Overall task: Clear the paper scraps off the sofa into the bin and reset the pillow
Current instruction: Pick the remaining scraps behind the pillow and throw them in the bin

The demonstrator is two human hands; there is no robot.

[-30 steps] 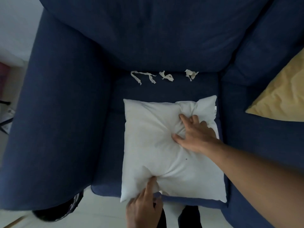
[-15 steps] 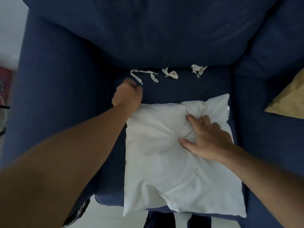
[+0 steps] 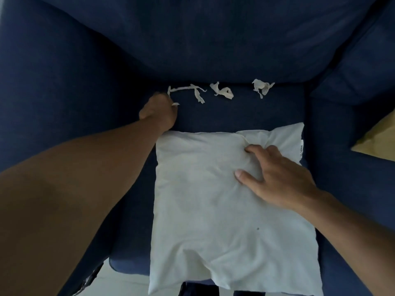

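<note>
With the pillow (image 3: 213,189) pinned under the right hand's (image 3: 275,178) spread fingers (image 3: 248,175), the strip (image 3: 188,90) just beyond the left hand's (image 3: 159,112) curled fingers, seemingly pinched at its near end, is best gathered whole before the two scraps (image 3: 222,92) further right are swept up.

We see a home living room: a dark blue sofa (image 3: 213,39), a white pillow (image 3: 213,199), a yellow cushion (image 3: 378,142).
</note>
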